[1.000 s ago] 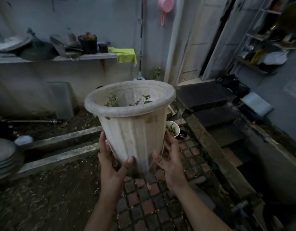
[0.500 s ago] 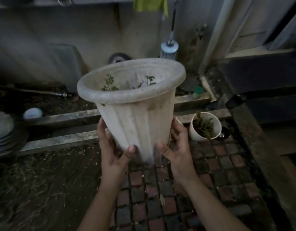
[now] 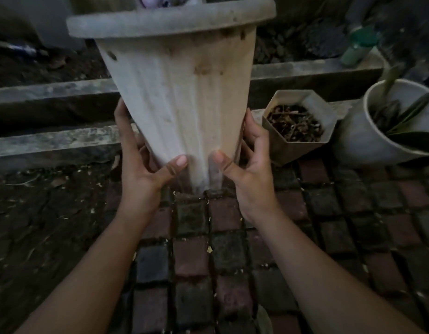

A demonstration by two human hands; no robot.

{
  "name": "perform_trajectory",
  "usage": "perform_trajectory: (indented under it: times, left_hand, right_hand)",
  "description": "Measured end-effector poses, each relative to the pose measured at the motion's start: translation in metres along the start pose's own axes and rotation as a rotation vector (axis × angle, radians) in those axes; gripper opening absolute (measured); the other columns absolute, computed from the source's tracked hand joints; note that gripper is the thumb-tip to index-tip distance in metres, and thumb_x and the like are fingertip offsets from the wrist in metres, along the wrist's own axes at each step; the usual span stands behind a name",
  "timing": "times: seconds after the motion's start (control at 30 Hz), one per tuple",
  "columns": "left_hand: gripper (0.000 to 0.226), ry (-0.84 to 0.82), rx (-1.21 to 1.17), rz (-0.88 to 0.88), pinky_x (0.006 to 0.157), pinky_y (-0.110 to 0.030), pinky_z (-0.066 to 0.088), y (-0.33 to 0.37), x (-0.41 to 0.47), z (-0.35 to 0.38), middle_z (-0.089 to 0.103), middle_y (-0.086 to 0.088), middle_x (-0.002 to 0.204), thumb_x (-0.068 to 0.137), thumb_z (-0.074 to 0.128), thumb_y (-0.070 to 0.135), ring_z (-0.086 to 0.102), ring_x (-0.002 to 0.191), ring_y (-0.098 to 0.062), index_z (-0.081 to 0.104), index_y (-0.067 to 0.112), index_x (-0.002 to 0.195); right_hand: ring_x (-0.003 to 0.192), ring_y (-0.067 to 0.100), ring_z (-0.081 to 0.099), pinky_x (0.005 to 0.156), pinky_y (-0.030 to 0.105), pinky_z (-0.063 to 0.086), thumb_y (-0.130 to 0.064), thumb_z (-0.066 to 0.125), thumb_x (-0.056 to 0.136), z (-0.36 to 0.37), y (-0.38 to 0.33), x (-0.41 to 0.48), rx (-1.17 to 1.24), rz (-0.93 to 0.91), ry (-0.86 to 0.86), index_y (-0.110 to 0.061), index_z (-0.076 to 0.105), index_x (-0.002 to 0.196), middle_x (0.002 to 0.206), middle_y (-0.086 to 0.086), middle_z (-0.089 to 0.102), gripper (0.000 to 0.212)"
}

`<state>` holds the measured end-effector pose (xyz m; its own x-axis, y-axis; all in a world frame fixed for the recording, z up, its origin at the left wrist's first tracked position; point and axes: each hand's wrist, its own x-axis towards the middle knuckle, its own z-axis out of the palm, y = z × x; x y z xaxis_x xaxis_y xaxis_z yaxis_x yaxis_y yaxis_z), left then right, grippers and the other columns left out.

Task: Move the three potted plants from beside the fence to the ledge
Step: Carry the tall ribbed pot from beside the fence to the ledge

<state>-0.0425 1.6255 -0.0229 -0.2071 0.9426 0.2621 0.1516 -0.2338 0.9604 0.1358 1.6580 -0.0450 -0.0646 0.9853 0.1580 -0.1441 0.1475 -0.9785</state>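
A tall white ribbed pot with a wide rim fills the middle of the head view, its base low over the brick paving. My left hand grips its lower left side and my right hand its lower right side, thumbs on the front. Its plant is hidden behind the rim. To the right, a small hexagonal pot of dry soil stands at the concrete ledge. Further right is a round white pot with long green leaves.
Red and grey brick paving lies under my arms. Dark soil covers the ground at left. A second concrete strip runs behind the ledge, with a green bottle at the far right.
The camera has tilted down and moved closer. The tall pot has come down towards the ground by the ledge, and the hexagonal pot has come into view beside it.
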Motion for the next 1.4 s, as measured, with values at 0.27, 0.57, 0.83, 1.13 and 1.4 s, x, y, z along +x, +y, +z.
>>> perform_trajectory:
  times: [0.27,0.57,0.83,1.13,1.4]
  left_hand:
    - [0.12,0.019,0.037,0.063,0.113,-0.048,0.049,-0.118,0.014,-0.001,0.043,0.008,0.156,0.069,0.084,0.028,0.049,0.142,-0.022,0.009,0.026,0.162]
    - [0.138,-0.03,0.096,-0.008,0.121,-0.062,0.034,-0.154,0.033,0.01,0.026,-0.007,0.165,0.056,0.092,0.057,0.03,0.154,-0.031,0.005,0.047,0.162]
    - [0.138,-0.115,0.157,-0.087,0.123,-0.058,0.034,-0.175,0.021,0.002,0.029,0.004,0.164,0.058,0.091,0.065,0.031,0.155,-0.023,-0.007,0.062,0.155]
    - [0.139,-0.148,0.278,-0.129,0.118,-0.061,0.038,-0.194,0.017,0.008,0.039,-0.005,0.162,0.059,0.09,0.052,0.037,0.15,-0.029,-0.001,0.042,0.164]
    - [0.128,-0.1,0.247,-0.077,0.12,-0.048,0.041,-0.207,0.006,0.008,0.032,0.029,0.158,0.067,0.091,0.044,0.035,0.152,-0.014,0.001,0.05,0.158]
  right_hand:
    - [0.14,0.011,0.046,0.108,0.026,0.047,-0.015,0.08,0.082,-0.003,0.117,0.022,-0.007,-0.022,0.003,-0.023,0.036,0.151,0.155,0.003,0.04,0.081]
    - [0.141,0.013,0.044,0.115,0.039,0.044,-0.03,0.084,0.081,-0.023,0.147,0.046,-0.152,-0.068,-0.008,-0.038,0.037,0.143,0.154,-0.005,0.041,0.079]
    - [0.134,0.017,0.052,0.109,0.047,0.05,-0.048,0.088,0.064,-0.03,0.162,0.041,-0.219,0.007,-0.009,-0.043,0.045,0.122,0.145,-0.003,0.048,0.072]
    - [0.136,0.027,0.049,0.114,0.055,0.042,-0.002,0.088,0.075,-0.039,0.191,0.037,-0.235,0.029,0.056,-0.02,0.047,0.132,0.143,0.007,0.048,0.073]
    - [0.141,0.023,0.046,0.115,0.056,0.042,-0.001,0.086,0.076,-0.032,0.212,0.028,-0.192,0.064,0.029,-0.035,0.043,0.13,0.146,0.0,0.047,0.077]
